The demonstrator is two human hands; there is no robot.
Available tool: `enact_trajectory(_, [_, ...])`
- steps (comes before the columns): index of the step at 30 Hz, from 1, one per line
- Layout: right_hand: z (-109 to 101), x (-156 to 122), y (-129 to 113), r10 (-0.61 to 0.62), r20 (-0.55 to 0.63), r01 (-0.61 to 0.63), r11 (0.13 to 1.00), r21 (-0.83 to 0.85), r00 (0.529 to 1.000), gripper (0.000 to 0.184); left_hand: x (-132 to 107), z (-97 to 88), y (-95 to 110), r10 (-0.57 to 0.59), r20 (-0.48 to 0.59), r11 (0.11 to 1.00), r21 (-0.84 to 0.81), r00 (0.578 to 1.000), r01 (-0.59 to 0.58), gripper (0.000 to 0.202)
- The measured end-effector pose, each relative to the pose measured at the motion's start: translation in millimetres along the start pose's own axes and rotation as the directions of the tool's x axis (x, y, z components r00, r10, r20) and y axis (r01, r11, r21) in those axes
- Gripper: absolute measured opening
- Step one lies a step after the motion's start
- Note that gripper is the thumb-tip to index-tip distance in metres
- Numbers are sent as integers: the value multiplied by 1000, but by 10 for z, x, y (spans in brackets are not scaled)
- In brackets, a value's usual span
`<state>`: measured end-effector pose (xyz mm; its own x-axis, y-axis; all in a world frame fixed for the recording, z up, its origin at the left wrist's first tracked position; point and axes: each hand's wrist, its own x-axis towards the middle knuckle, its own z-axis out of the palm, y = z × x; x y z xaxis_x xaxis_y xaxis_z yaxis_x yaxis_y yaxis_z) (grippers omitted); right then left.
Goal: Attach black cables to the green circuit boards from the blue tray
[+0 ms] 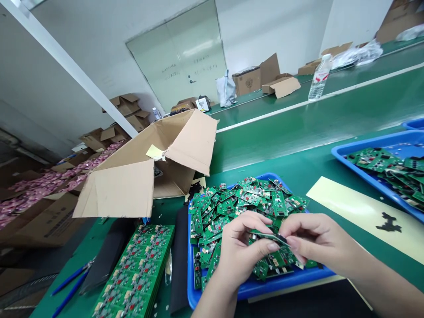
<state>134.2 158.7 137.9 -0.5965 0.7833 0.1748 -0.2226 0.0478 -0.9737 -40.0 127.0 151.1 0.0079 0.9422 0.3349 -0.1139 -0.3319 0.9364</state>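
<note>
My left hand [240, 249] and my right hand [314, 240] meet above a blue tray [265, 287] heaped with several small green circuit boards [238, 203]. Between them they pinch one small green circuit board [270, 237], held edge-on; the fingers of both hands are closed on it. Left of the tray lies a stack of larger green panel boards [139, 269] with rows of components.
An open cardboard box [149, 172] lies tipped behind the tray. Blue-handled pliers [71, 285] rest at the lower left. A second blue tray [371, 152] of boards sits right, beside a pale yellow sheet [351, 203]. A water bottle [319, 77] and more boxes stand on the green bench behind.
</note>
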Motion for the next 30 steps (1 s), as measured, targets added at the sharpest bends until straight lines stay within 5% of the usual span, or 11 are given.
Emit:
enact_trajectory(4, [59, 3, 9, -244, -135, 194, 933, -303, 960, 15, -37, -8, -67, 197, -126, 929, 339, 972, -145, 22])
enact_trajectory(9, [59, 22, -20, -523, -79, 364, 686, -630, 849, 10, -71, -6, -51, 268, 100, 848, 448, 958, -284, 41])
enact_trajectory(20, [71, 22, -80, -589, 26, 415, 536, -735, 808, 13, -85, 6, -38, 265, 167, 837, 449, 950, -312, 43])
enact_trajectory(26, [119, 43, -156, -621, -30, 412, 554, -724, 783, 15, -96, 13, -78, 243, 96, 888, 379, 965, -261, 36])
enact_trajectory(30, [124, 49, -140, -572, -67, 355, 591, -725, 817, 14, -117, 28, -53, 198, 115, 885, 407, 973, -228, 42])
